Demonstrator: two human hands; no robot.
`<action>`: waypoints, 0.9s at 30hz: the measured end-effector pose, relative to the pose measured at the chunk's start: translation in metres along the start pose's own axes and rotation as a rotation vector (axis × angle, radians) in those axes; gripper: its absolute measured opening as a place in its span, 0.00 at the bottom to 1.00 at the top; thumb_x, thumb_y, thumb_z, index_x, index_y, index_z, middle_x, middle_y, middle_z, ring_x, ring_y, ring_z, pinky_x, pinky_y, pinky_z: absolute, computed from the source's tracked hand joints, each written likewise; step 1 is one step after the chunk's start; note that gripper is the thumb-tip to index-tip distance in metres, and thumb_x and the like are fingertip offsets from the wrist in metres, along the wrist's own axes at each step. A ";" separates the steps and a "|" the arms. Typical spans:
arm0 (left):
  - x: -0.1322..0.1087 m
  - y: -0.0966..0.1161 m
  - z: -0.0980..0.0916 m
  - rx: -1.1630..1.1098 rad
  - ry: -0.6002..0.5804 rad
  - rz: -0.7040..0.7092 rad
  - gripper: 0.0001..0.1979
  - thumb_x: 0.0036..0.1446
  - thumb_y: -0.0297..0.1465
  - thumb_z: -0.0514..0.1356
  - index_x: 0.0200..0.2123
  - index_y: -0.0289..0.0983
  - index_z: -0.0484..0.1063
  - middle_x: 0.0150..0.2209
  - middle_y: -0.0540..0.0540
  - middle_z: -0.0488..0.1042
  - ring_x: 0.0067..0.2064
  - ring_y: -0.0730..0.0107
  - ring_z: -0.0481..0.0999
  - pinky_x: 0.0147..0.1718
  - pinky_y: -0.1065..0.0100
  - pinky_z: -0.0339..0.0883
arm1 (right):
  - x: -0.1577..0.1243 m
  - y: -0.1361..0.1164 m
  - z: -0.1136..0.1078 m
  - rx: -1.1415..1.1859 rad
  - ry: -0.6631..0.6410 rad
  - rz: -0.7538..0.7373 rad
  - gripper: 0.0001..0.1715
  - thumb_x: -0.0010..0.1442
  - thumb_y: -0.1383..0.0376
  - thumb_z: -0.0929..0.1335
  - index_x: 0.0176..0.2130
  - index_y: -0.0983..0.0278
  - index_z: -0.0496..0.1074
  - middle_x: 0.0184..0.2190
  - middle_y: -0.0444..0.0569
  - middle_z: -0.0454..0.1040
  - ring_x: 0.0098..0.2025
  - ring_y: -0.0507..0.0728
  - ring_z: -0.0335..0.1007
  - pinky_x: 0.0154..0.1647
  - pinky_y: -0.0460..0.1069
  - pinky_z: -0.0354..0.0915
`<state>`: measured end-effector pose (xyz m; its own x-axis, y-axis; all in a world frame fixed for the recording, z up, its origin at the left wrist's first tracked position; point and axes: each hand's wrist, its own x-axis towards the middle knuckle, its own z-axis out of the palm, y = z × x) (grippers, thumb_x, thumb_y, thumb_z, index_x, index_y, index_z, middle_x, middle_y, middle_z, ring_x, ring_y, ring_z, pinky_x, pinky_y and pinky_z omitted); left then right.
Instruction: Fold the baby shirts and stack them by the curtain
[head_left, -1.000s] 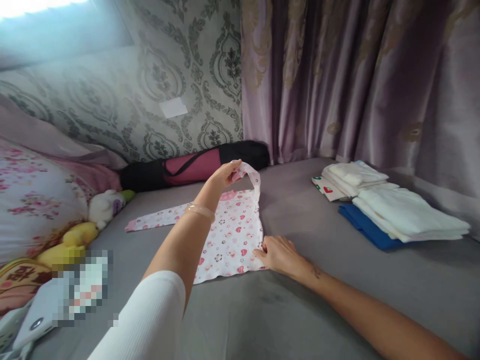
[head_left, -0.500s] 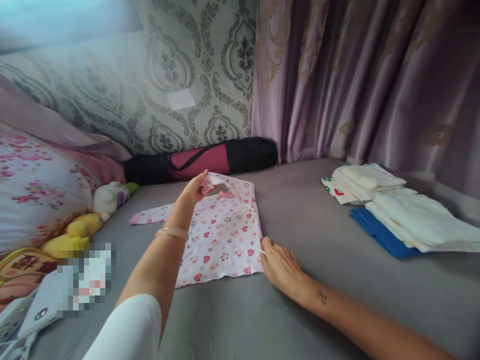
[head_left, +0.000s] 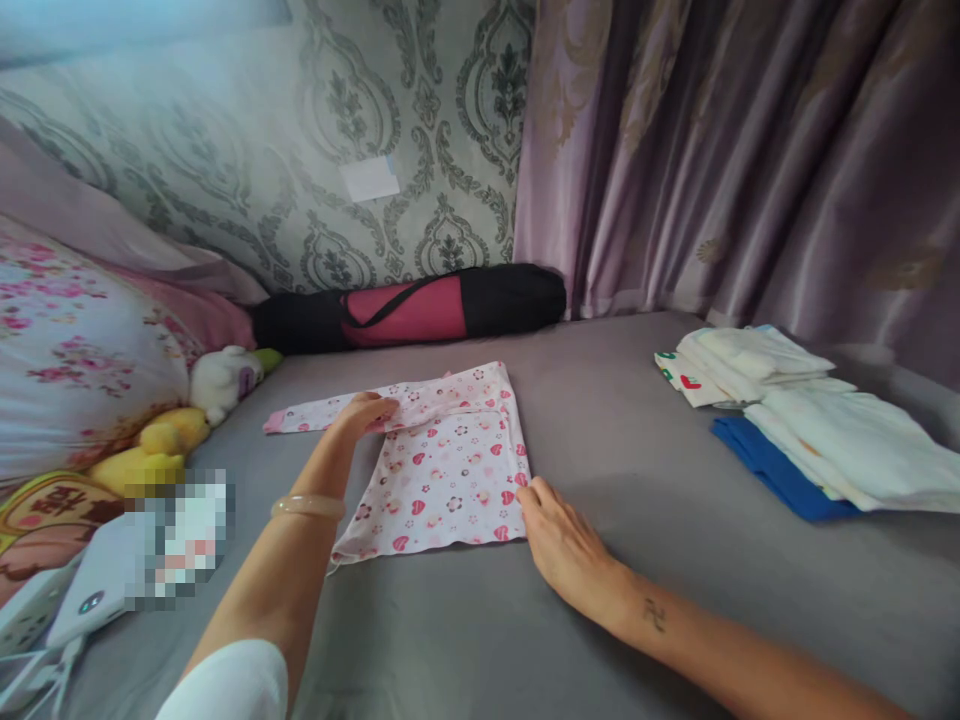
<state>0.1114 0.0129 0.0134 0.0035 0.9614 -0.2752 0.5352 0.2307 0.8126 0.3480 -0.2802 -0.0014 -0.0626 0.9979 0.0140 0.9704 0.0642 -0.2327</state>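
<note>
A child's long-sleeved shirt point(head_left: 457, 470), white with pink and red hearts and flowers, lies on the grey bed sheet. One sleeve is folded across its upper part, and the other stretches left to a pink cuff point(head_left: 275, 422). My left hand point(head_left: 367, 408), with a pale bangle at its wrist, holds the folded-over sleeve near its cuff, low against the cloth. Its fingertips are partly hidden. At the shirt's right edge, near the lower corner, my right hand point(head_left: 559, 525) pinches the folded side between thumb and fingers.
Folded white clothes point(head_left: 847, 440) and a blue garment point(head_left: 772, 470) lie stacked at right. A black and red long bag point(head_left: 409, 310) rests along the wall. At left are a floral pillow point(head_left: 82, 350), plush toys point(head_left: 161, 450), a phone point(head_left: 105, 575) and white cables point(head_left: 64, 665).
My left hand has brought the raised sleeve down and left, laying it across the shirt's top. The neck opening is now covered. My right hand stays at the right edge.
</note>
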 end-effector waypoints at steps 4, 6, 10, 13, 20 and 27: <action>0.013 0.014 0.004 0.381 0.109 0.032 0.09 0.34 0.23 0.65 0.17 0.37 0.66 0.14 0.49 0.66 0.28 0.59 0.75 0.27 0.67 0.65 | -0.001 0.001 -0.003 0.064 -0.006 -0.036 0.20 0.57 0.82 0.55 0.39 0.63 0.66 0.43 0.51 0.68 0.41 0.56 0.67 0.41 0.49 0.64; 0.021 0.020 0.007 0.506 0.164 0.070 0.10 0.34 0.21 0.64 0.15 0.37 0.64 0.14 0.46 0.66 0.33 0.52 0.77 0.32 0.63 0.67 | -0.002 0.003 -0.004 0.114 0.006 -0.052 0.21 0.57 0.82 0.55 0.39 0.62 0.66 0.42 0.50 0.68 0.43 0.56 0.67 0.42 0.49 0.64; 0.035 0.037 0.009 0.510 0.199 0.073 0.10 0.35 0.22 0.64 0.16 0.38 0.64 0.16 0.42 0.70 0.37 0.45 0.78 0.36 0.58 0.67 | -0.005 0.007 0.000 0.204 0.069 -0.054 0.21 0.58 0.80 0.57 0.43 0.61 0.66 0.41 0.51 0.69 0.44 0.57 0.66 0.44 0.50 0.66; 0.042 0.055 0.001 0.498 0.174 0.029 0.09 0.37 0.27 0.66 0.17 0.37 0.66 0.17 0.42 0.70 0.33 0.48 0.78 0.32 0.60 0.68 | -0.007 0.009 0.005 0.256 0.117 -0.039 0.19 0.60 0.78 0.58 0.46 0.62 0.66 0.41 0.52 0.70 0.44 0.58 0.67 0.45 0.52 0.67; 0.044 0.070 -0.005 0.739 0.197 0.022 0.11 0.36 0.33 0.69 0.24 0.35 0.72 0.31 0.33 0.77 0.41 0.40 0.77 0.38 0.52 0.68 | -0.010 0.007 0.013 0.327 0.179 -0.075 0.18 0.61 0.79 0.59 0.43 0.62 0.68 0.42 0.51 0.70 0.44 0.57 0.66 0.46 0.52 0.68; 0.028 0.098 0.087 0.500 -0.040 0.451 0.09 0.52 0.37 0.62 0.30 0.37 0.76 0.38 0.38 0.79 0.49 0.47 0.74 0.48 0.56 0.63 | -0.011 0.007 0.021 0.359 0.243 -0.158 0.20 0.63 0.77 0.61 0.48 0.58 0.69 0.42 0.48 0.69 0.44 0.55 0.65 0.46 0.51 0.69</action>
<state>0.2378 0.0491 0.0408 0.3445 0.9387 0.0088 0.8005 -0.2987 0.5196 0.3507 -0.2910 -0.0235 -0.1055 0.9499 0.2941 0.8087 0.2540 -0.5305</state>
